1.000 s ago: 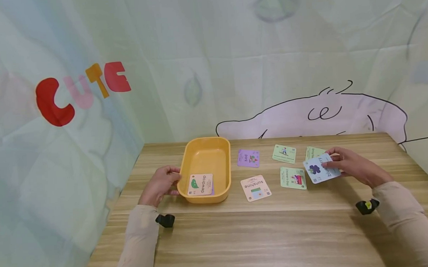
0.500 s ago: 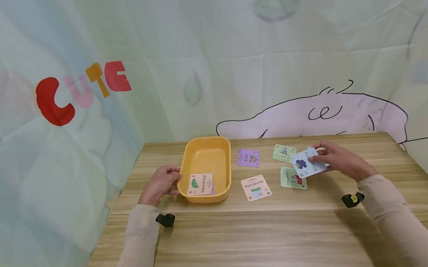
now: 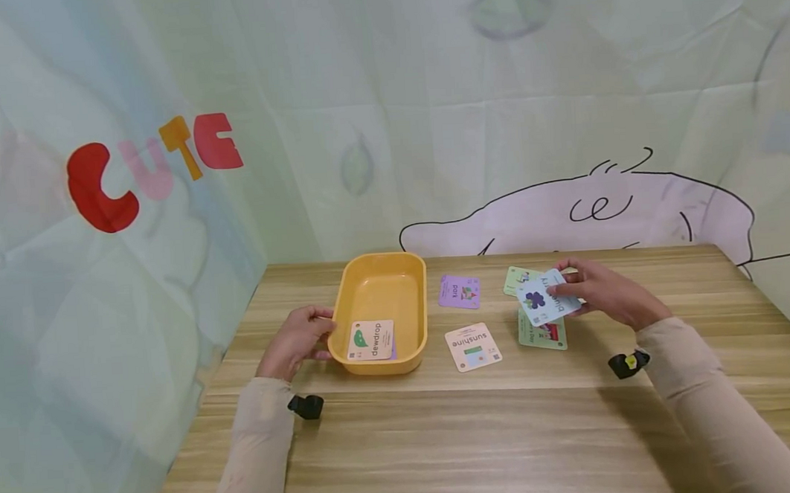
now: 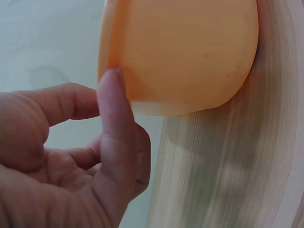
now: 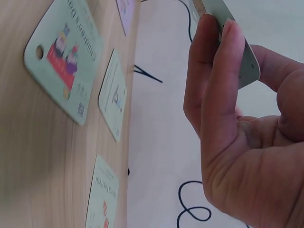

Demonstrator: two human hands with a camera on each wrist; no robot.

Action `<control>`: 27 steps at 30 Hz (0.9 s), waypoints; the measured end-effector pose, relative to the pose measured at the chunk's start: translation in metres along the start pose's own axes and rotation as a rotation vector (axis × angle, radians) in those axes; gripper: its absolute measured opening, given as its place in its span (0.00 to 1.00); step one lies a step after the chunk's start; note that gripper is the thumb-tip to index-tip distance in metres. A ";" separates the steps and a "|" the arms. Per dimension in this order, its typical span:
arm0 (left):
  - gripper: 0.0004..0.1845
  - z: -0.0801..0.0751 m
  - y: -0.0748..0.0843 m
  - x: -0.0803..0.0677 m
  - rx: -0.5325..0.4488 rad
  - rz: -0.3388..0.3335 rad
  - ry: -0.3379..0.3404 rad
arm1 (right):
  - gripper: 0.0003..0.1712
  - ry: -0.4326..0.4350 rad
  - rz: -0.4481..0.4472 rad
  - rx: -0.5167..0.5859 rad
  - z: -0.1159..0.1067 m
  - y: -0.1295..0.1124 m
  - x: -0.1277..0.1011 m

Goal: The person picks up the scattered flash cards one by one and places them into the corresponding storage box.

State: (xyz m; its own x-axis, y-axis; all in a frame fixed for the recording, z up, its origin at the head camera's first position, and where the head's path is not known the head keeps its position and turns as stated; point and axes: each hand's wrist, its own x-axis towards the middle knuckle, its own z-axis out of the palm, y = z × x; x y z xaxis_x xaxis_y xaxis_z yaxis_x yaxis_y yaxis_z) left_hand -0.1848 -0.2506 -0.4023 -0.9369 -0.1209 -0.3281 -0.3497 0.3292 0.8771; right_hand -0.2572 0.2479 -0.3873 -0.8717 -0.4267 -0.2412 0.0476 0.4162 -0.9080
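Note:
My right hand pinches a light blue card with a purple picture and holds it above the table, over the green cards. In the right wrist view the card shows edge-on between thumb and fingers. My left hand rests at the near left corner of the yellow tray. Its thumb lies against the tray's outer wall, and the other fingers are loosely curled. A "dewdrop" card lies in the tray on top of a purple one.
On the wooden table lie a purple card, a "sunshine" card and green cards, the last two partly hidden by the held card. A printed cloth backdrop hangs behind and to the left.
My right hand has carried the blue card leftward, from the right-hand cards to above the green ones. The left hand and tray have not moved.

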 end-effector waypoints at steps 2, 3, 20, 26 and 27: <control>0.18 0.000 0.000 0.000 0.000 0.001 0.000 | 0.27 0.000 -0.004 0.003 0.003 -0.003 0.002; 0.18 0.000 0.000 0.001 0.000 0.001 0.001 | 0.27 0.002 -0.006 0.004 0.005 -0.005 0.003; 0.17 0.000 -0.001 0.002 0.000 -0.007 0.004 | 0.26 -0.009 -0.025 0.000 0.028 -0.023 0.019; 0.18 0.000 -0.001 0.002 -0.003 0.000 0.000 | 0.25 -0.018 -0.034 0.013 0.035 -0.027 0.026; 0.18 0.000 -0.001 0.002 -0.004 0.001 0.001 | 0.25 -0.019 -0.036 0.014 0.036 -0.028 0.026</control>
State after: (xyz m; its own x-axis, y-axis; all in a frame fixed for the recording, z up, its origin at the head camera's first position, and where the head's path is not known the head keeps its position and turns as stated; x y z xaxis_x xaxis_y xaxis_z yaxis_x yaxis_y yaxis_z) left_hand -0.1858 -0.2510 -0.4041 -0.9371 -0.1218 -0.3272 -0.3491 0.3256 0.8787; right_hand -0.2636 0.1962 -0.3807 -0.8636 -0.4563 -0.2144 0.0232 0.3889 -0.9210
